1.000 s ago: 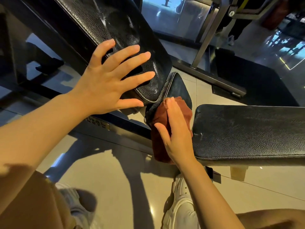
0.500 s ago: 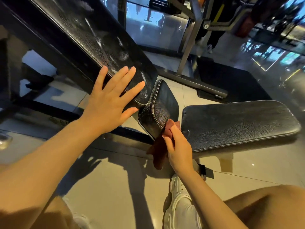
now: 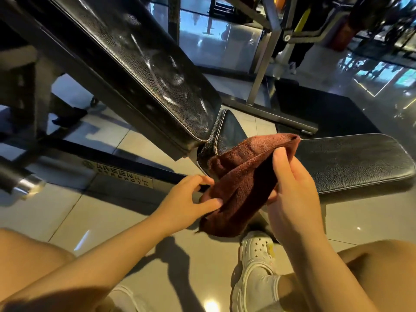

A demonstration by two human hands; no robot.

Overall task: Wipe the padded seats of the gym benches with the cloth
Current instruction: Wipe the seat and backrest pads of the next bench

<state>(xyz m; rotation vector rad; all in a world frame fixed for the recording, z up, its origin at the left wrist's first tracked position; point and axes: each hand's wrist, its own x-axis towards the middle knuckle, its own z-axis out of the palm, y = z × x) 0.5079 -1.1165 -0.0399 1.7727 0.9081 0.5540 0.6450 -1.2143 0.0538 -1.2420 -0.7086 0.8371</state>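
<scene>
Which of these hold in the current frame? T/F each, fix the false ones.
1. The right hand grips the brown cloth. True.
2. The left hand lies flat on the inclined back pad. False: it is off the pad, fingers at the cloth's lower edge.
3. The cloth is spread on the flat seat pad. False: it is bunched up, held between the hands.
4. A white shoe shows below the cloth. True.

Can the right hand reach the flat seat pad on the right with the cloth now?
Probably yes. The right hand grips the reddish-brown cloth right beside the flat seat pad, and nothing lies between them. The left hand also pinches the cloth and may need to let go first.
</scene>
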